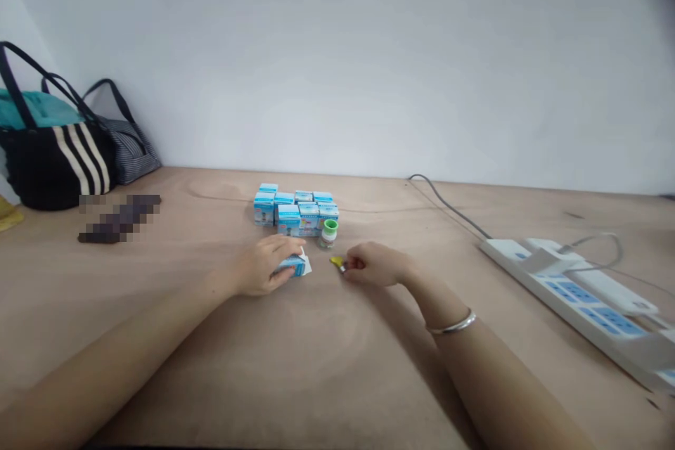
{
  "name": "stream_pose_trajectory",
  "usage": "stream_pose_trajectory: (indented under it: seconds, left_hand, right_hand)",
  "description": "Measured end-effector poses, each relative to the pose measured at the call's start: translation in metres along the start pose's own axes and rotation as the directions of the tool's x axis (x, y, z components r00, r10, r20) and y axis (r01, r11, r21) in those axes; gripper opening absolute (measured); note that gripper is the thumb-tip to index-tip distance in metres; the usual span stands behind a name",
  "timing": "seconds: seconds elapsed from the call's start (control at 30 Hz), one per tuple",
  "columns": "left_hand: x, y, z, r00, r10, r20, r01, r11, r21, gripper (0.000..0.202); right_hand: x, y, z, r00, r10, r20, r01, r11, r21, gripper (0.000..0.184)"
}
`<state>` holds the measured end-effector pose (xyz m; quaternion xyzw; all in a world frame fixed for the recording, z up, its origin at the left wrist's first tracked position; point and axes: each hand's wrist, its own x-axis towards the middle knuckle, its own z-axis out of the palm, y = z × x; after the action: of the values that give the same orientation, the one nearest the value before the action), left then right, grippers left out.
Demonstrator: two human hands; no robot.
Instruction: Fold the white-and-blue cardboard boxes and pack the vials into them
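Carton (pixel 291 266) held in your closed left hand (pixel 261 266) at twelve o'clock, white paper (pixel 308 266) at its end; your right hand (pixel 375 264) pinches a small yellow piece (pixel 336 261); one green-capped bottle (pixel 328 233) stands out, the other blue-and-white cartons (pixel 296 211) stacked just beyond.

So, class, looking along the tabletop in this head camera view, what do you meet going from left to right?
Tote bag → left hand → green-capped bottle → right hand → power strip
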<state>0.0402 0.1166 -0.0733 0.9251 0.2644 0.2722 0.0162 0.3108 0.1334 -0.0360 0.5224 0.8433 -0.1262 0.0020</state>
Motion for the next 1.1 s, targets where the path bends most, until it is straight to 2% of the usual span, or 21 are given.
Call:
stream_pose_trajectory:
  seconds: [0.1, 0.2, 0.27, 0.3, 0.37, 0.43, 0.5, 0.53, 0.57, 0.63, 0.7, 0.77, 0.87, 0.93, 1.0, 1.1]
  left_hand:
    - [0.000, -0.001, 0.001, 1.000, 0.028, -0.012, -0.028, 0.999, 0.022, 0.035]
    - [0.000, 0.001, -0.001, 0.999, 0.015, -0.037, -0.012, 0.998, 0.066, 0.045]
    - [0.000, 0.005, -0.004, 0.995, -0.062, -0.074, 0.068, 0.994, 0.090, 0.057]
    - [0.000, 0.006, -0.006, 0.987, -0.125, -0.098, 0.134, 0.987, 0.091, 0.064]
    - [-0.002, 0.009, -0.010, 0.956, -0.265, -0.123, 0.275, 0.959, 0.071, 0.068]
    - [-0.006, 0.009, -0.013, 0.929, -0.356, -0.104, 0.362, 0.930, 0.055, 0.055]
    - [-0.010, 0.007, -0.012, 0.925, -0.371, -0.088, 0.375, 0.926, 0.036, 0.040]
    - [-0.012, 0.005, -0.011, 0.930, -0.354, -0.095, 0.358, 0.933, 0.022, 0.035]
    - [-0.013, 0.003, -0.010, 0.938, -0.330, -0.109, 0.333, 0.943, 0.012, 0.034]
    - [-0.016, -0.001, -0.005, 0.953, -0.268, -0.143, 0.272, 0.962, 0.013, 0.035]
    - [-0.017, -0.003, 0.000, 0.966, -0.204, -0.159, 0.211, 0.977, 0.032, 0.033]
    - [-0.018, -0.004, 0.005, 0.975, -0.152, -0.162, 0.158, 0.987, 0.028, 0.031]
    - [-0.018, -0.004, 0.009, 0.980, -0.121, -0.156, 0.117, 0.992, -0.035, 0.032]
    - [-0.017, -0.003, 0.010, 0.965, -0.191, -0.181, 0.173, 0.979, -0.110, 0.030]
    - [-0.016, -0.002, 0.010, 0.920, -0.337, -0.199, 0.288, 0.928, -0.237, 0.028]
    - [-0.015, -0.002, 0.013, 0.851, -0.514, -0.108, 0.417, 0.786, -0.457, 0.030]
  right_hand:
    - [0.001, 0.016, -0.005, 0.978, 0.189, -0.092, -0.195, 0.979, -0.062, 0.022]
    - [0.004, 0.021, -0.006, 0.938, 0.284, -0.199, -0.303, 0.950, -0.071, 0.020]
    - [0.005, 0.015, -0.004, 0.914, 0.274, -0.299, -0.303, 0.951, -0.054, 0.019]
    - [0.005, 0.009, -0.002, 0.904, 0.229, -0.362, -0.257, 0.966, -0.031, 0.019]
    - [0.005, -0.006, 0.003, 0.866, 0.065, -0.495, -0.060, 0.998, 0.025, 0.018]
    - [0.004, -0.022, 0.011, 0.798, -0.114, -0.591, 0.181, 0.982, 0.054, 0.020]
    - [0.003, -0.037, 0.018, 0.704, -0.274, -0.655, 0.361, 0.932, -0.002, 0.018]
    - [0.003, -0.043, 0.021, 0.654, -0.335, -0.679, 0.414, 0.909, -0.049, 0.019]
    - [0.003, -0.048, 0.023, 0.610, -0.384, -0.693, 0.438, 0.892, -0.109, 0.022]
    - [0.002, -0.055, 0.025, 0.555, -0.462, -0.692, 0.422, 0.873, -0.244, 0.032]
    - [0.001, -0.058, 0.026, 0.544, -0.534, -0.647, 0.383, 0.844, -0.376, 0.037]
    - [0.002, -0.058, 0.026, 0.558, -0.591, -0.583, 0.378, 0.806, -0.456, 0.035]
    - [0.004, -0.053, 0.029, 0.599, -0.613, -0.516, 0.412, 0.788, -0.457, 0.027]
    - [0.006, -0.049, 0.031, 0.622, -0.601, -0.502, 0.427, 0.798, -0.426, 0.023]
    - [0.006, -0.046, 0.034, 0.634, -0.586, -0.504, 0.427, 0.809, -0.403, 0.023]
    - [0.005, -0.045, 0.036, 0.655, -0.562, -0.504, 0.405, 0.825, -0.393, 0.022]
